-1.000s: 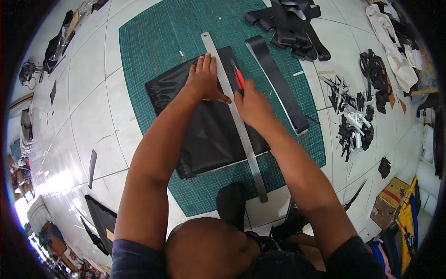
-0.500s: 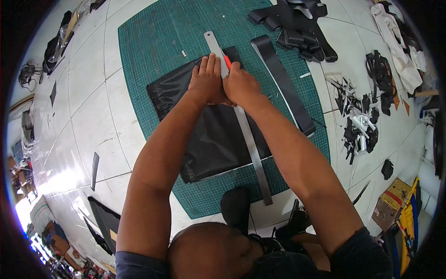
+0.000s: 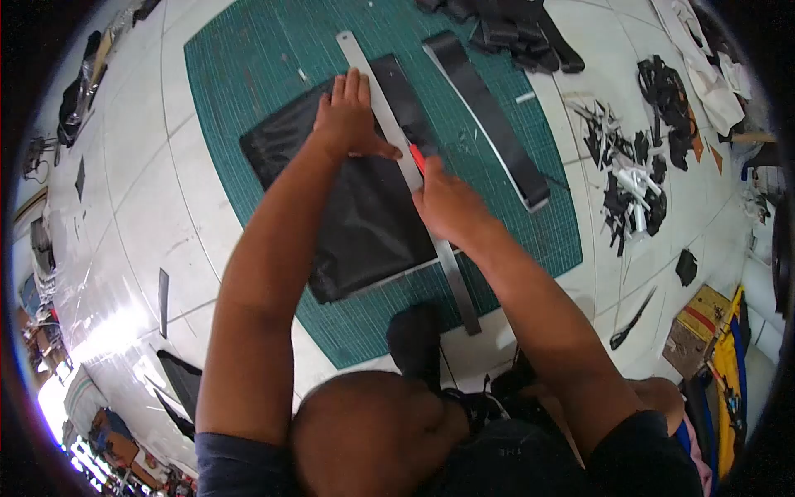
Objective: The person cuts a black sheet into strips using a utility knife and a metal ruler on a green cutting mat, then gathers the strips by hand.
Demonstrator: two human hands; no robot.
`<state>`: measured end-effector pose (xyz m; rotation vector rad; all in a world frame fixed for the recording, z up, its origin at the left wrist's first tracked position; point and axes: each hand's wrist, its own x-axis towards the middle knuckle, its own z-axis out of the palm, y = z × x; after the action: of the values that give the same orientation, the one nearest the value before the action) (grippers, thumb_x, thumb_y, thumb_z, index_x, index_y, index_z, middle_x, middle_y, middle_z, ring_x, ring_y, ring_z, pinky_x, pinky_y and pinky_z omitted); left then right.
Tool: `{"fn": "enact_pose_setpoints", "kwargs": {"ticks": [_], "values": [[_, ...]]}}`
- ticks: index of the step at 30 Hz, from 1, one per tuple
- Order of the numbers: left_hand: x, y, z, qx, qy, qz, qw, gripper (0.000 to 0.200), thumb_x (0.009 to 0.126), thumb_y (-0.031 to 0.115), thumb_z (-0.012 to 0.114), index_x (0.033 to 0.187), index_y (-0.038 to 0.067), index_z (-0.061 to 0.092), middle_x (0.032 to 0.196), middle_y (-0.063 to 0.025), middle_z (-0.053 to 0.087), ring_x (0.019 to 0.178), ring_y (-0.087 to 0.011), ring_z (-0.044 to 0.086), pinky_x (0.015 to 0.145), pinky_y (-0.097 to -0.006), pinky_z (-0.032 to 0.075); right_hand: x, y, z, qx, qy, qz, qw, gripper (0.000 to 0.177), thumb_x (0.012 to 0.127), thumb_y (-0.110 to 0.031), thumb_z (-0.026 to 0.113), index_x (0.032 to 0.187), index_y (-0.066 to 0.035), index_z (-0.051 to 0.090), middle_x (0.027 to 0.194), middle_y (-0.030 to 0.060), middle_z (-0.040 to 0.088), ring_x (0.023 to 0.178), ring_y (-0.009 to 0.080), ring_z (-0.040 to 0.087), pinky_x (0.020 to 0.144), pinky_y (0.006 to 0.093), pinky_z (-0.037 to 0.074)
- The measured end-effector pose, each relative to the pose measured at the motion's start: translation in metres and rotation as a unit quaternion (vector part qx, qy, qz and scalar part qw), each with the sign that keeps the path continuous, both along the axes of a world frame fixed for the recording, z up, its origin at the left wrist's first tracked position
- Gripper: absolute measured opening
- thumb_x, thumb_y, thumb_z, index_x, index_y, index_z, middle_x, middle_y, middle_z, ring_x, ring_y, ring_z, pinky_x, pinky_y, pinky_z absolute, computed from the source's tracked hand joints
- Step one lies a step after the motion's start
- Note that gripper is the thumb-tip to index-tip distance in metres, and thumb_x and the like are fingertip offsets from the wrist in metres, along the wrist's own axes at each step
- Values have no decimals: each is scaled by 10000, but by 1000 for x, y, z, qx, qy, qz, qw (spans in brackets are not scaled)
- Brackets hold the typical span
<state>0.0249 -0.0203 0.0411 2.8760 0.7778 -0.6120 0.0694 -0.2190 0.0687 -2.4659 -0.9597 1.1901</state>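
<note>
My left hand (image 3: 348, 124) lies flat with fingers stretched out, pressing on the black sheet material (image 3: 364, 228) and the edge of a long steel ruler (image 3: 460, 294). In my right hand (image 3: 451, 203) is a red cutter knife (image 3: 417, 157), held against the ruler's right edge; its blade is too small to make out. The black material lies on a green cutting mat (image 3: 224, 74), and a strip of it shows right of the ruler. Farther right rests a separate long black strip (image 3: 497, 124) with a pale edge.
Several black strips (image 3: 517, 37) are heaped at the mat's top right. A pile of black and white scraps (image 3: 633, 190) sits on the tiled floor, with scissors (image 3: 633, 319) below it. A cardboard box (image 3: 698, 327) stands at the right.
My right hand has slid down along the ruler with the knife, away from my left hand. My left hand stays near the ruler's upper part, thumb now spread. The view has shifted slightly.
</note>
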Motion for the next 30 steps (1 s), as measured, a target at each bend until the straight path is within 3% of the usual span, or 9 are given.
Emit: {"fn": "enact_pose_setpoints", "kwargs": {"ticks": [5, 8, 12, 17, 20, 23, 26, 30], "values": [[-5, 4, -12, 5, -29, -16, 999, 1546, 477, 794, 831, 1574, -25, 112, 1651, -206, 138, 1536, -369, 138, 1207, -521, 265, -46, -96, 29, -44, 34, 8, 998, 344, 965, -191, 583, 1179, -6, 388, 929, 283, 681, 868, 475, 687, 767, 551, 556], [-11, 4, -20, 7, -36, -22, 999, 1542, 481, 797, 829, 1575, -21, 113, 1654, -206, 124, 1535, -370, 139, 1209, -523, 265, -74, -163, 21, -39, 36, 3, 999, 276, 974, -176, 547, 1124, -21, 375, 785, 274, 646, 756, 485, 659, 691, 594, 511], [-5, 7, -19, 1, -35, -15, 999, 1545, 482, 787, 836, 1577, -21, 104, 1656, -209, 112, 1535, -377, 132, 1211, -532, 252, -91, -194, 35, -111, 41, 2, 993, 255, 981, -190, 538, 1103, -27, 385, 799, 271, 657, 759, 481, 661, 696, 584, 518], [-4, 5, -13, -20, -44, -7, 999, 1550, 475, 766, 853, 1575, -29, 104, 1653, -222, 112, 1534, -390, 125, 1209, -545, 244, -86, -196, 41, -96, 1, 18, 995, 292, 985, -232, 543, 1137, -23, 407, 830, 272, 668, 772, 489, 661, 697, 569, 528], [-9, 9, -17, -33, -57, -6, 998, 1550, 468, 757, 861, 1570, -39, 117, 1650, -227, 119, 1533, -397, 126, 1210, -548, 237, -72, -190, 68, -39, -4, 6, 999, 341, 988, -249, 549, 1194, -12, 416, 840, 275, 664, 775, 497, 656, 684, 571, 517], [-10, 10, -16, -35, -67, -4, 997, 1554, 456, 749, 869, 1564, -53, 132, 1647, -233, 129, 1531, -401, 129, 1216, -544, 216, -50, -163, 91, -29, 10, 7, 1000, 323, 1006, -274, 526, 1154, -16, 399, 860, 267, 671, 770, 475, 673, 667, 552, 529], [-10, 9, -11, -54, -69, -3, 996, 1562, 448, 744, 877, 1565, -51, 128, 1644, -241, 126, 1529, -406, 129, 1221, -543, 207, -28, -126, 60, 125, -47, -16, 991, 358, 1008, -286, 522, 1191, -7, 391, 843, 282, 668, 766, 488, 670, 667, 565, 524], [-10, 9, -8, -59, -64, 6, 996, 1566, 443, 742, 880, 1566, -46, 124, 1644, -240, 128, 1530, -400, 133, 1221, -541, 207, -1, -34, 23, 129, -84, -36, 988, 338, 1006, -279, 519, 1162, -6, 394, 812, 314, 661, 791, 509, 665, 691, 590, 518]]}}
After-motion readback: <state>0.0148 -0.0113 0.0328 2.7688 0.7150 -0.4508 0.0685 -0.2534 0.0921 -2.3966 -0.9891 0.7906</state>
